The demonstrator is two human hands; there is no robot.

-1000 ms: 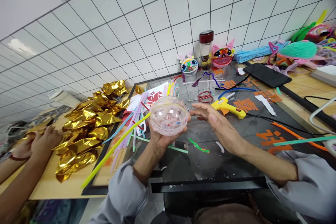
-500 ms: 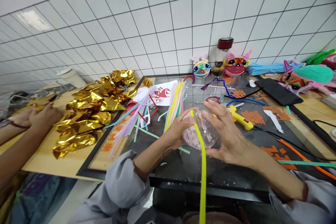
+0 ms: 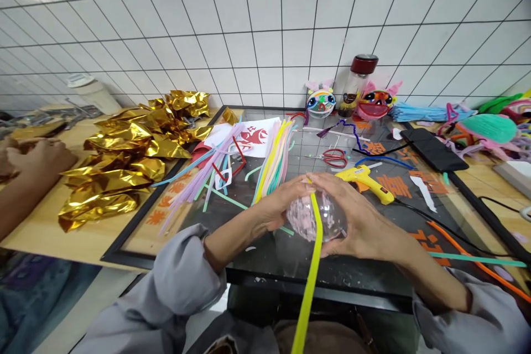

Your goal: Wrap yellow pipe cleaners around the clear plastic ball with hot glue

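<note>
A clear plastic ball [image 3: 305,218] sits between my two hands above the dark board. My left hand [image 3: 280,204] is wrapped round its left side, and its fingers reach the top. Curved over the right side, my right hand [image 3: 359,221] has its fingertips near those of the left and its thumb below. A yellow pipe cleaner [image 3: 312,271] lies over the ball, pinched at the top where both hands' fingertips meet, and its long end hangs toward my lap. Fingers cover part of the ball.
Behind my right hand lie a yellow glue gun [image 3: 369,181] and red-handled scissors [image 3: 334,158]. Bundled pipe cleaners [image 3: 274,160] are behind my left hand. Gold foil [image 3: 124,149] and a co-worker's hands [image 3: 41,157] are at left. Two decorated balls and a bottle [image 3: 359,86] stand by the wall.
My right hand, apart from the ball at first, has come onto it. The ball has turned, so the yellow pipe cleaner now points toward me instead of leftward. The view has shifted.
</note>
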